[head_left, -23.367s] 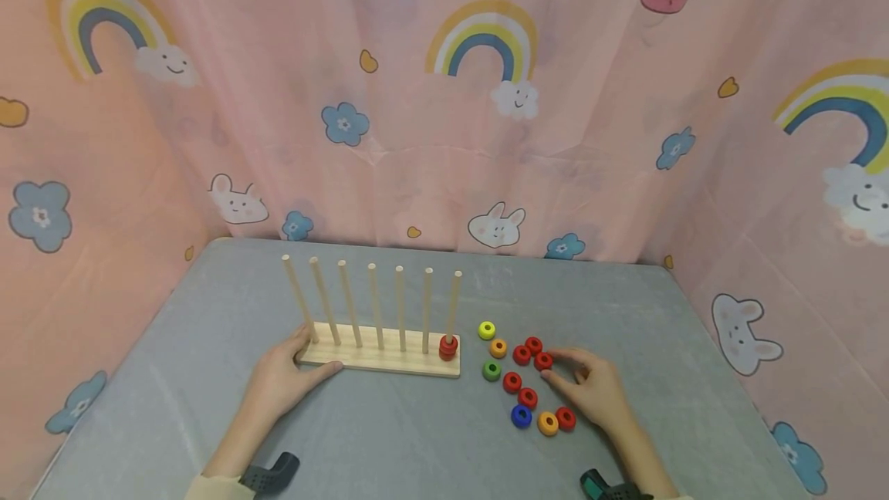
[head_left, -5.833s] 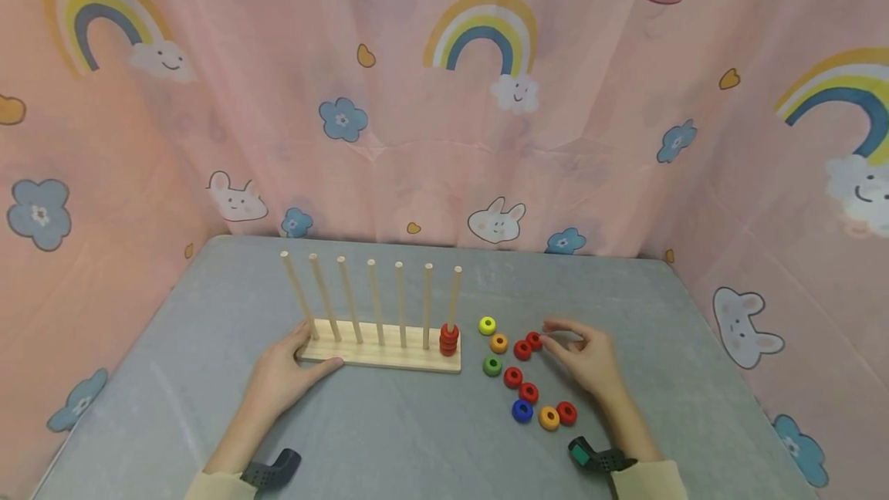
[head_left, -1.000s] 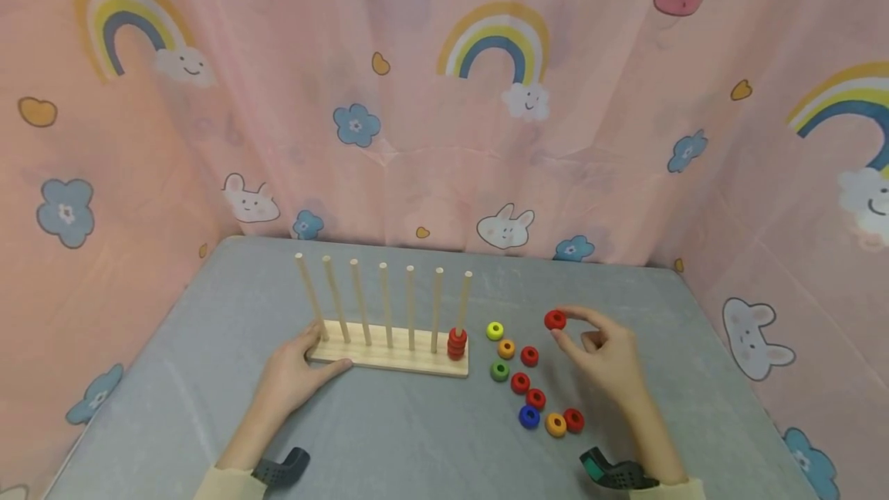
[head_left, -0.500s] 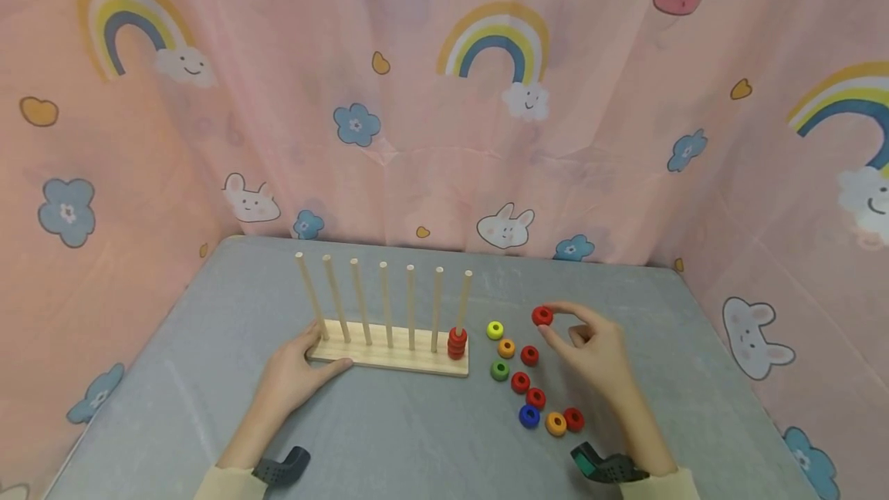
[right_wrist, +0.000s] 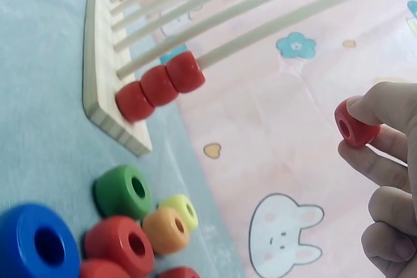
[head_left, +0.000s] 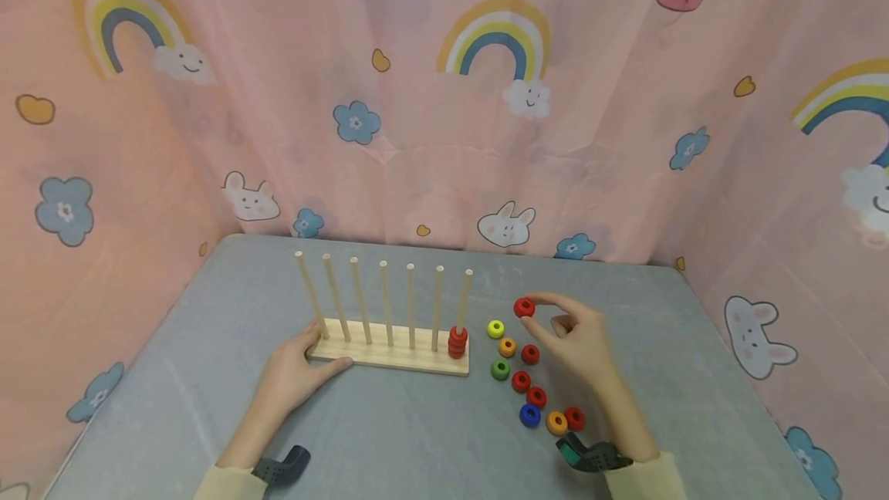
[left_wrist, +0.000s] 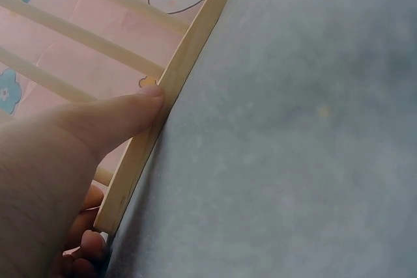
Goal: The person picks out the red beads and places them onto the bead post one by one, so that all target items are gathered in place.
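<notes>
My left hand (head_left: 292, 378) holds the left end of a wooden peg rack (head_left: 396, 358). In the left wrist view its thumb (left_wrist: 124, 118) lies along the rack's front edge, with the other fingers curled around the end. Three red beads (right_wrist: 159, 85) are stacked on the rightmost peg; the other pegs are bare. Raised over the table, my right hand (head_left: 575, 339) pinches a red bead (head_left: 524, 308) between thumb and fingers, right of that peg. The right wrist view shows the bead's hole (right_wrist: 345, 127) facing the rack.
Loose beads lie right of the rack: a yellow bead (head_left: 495, 329), a green bead (head_left: 500, 369), a blue bead (head_left: 530, 416), two orange ones and several red ones. The grey tabletop (head_left: 389, 438) meets a pink patterned curtain (head_left: 410, 160) at the back.
A third red bead has joined the two on the rightmost peg since the oldest frame. My right hand has picked up another red bead and moved left with it. My left hand stays on the rack.
</notes>
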Available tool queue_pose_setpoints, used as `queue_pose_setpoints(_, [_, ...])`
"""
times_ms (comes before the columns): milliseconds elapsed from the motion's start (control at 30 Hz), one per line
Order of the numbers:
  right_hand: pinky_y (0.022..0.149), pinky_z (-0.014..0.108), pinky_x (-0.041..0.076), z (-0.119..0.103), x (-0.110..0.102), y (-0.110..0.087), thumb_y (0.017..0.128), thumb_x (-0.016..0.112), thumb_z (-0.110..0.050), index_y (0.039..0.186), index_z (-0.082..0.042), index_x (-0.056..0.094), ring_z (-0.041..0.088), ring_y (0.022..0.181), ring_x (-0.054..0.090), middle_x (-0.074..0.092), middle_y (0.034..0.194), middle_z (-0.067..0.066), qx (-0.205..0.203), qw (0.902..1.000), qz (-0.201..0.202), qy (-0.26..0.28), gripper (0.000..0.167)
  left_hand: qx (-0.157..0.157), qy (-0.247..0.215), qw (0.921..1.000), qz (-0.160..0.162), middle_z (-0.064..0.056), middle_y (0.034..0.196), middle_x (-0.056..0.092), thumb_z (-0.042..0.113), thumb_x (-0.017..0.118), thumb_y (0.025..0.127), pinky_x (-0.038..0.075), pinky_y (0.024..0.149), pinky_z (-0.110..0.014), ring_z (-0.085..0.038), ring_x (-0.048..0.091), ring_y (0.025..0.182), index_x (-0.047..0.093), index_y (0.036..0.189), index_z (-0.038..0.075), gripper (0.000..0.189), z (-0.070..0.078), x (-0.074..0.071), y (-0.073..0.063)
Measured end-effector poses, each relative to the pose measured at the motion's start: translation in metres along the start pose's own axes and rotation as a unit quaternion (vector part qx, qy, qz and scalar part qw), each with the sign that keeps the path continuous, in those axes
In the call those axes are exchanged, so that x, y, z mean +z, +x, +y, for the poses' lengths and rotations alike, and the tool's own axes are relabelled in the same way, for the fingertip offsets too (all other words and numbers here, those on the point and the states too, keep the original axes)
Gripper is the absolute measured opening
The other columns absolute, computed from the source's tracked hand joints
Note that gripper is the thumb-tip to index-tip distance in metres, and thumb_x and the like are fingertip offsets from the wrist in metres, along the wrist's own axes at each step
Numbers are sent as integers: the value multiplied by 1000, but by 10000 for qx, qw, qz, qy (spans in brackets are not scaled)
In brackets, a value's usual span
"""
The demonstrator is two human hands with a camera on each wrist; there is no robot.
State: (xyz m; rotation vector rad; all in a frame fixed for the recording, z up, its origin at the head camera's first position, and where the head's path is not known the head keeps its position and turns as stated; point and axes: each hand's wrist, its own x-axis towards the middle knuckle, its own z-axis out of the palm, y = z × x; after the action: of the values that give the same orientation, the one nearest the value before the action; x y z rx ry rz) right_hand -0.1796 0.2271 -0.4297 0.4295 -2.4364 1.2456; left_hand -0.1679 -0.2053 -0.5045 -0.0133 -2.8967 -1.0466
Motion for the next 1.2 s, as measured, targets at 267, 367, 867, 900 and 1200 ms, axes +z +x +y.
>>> queue_pose_setpoints(267, [39,22,20,-9,14,6,92,85,-12,119,-14,79,1,43,21,34,55,-10,43,9994,-182,305,28,45,-13,10000,44,-23,163,44,58,84,86,40,119,-64,-48,42,149,47,156,-5,101,0,1,0])
queue_pose_setpoints(367, [39,21,20,-12,19,8,92,85,-11,118,-15,79,-1,42,22,37,56,-7,45,9987,-227,447,28,47,-8,10000,45,-23,163,44,57,85,86,40,119,-65,-48,42,149,47,156,-5,100,0,0,0])
queue_pose_setpoints(867, [37,18,20,-27,36,12,92,85,-12,119,-12,78,-3,40,21,29,49,-4,56,9948,-321,960,27,62,75,9999,49,-23,163,44,60,83,87,40,118,-64,-49,43,148,47,156,-6,102,0,1,-1])
queue_pose_setpoints(900, [38,18,20,-28,37,12,92,85,-13,119,-11,79,-3,40,21,29,50,-4,70,9946,-333,980,27,61,72,9999,49,-23,163,44,60,83,87,40,118,-64,-49,43,149,47,156,-6,102,1,0,-1])
queue_pose_setpoints(1200, [40,20,20,-34,38,17,93,84,-14,119,-10,79,-1,42,21,29,52,-5,119,9944,-421,961,27,-62,15,10000,12,-21,163,44,60,83,87,40,119,-63,-47,42,150,47,156,-4,101,4,-2,-2])
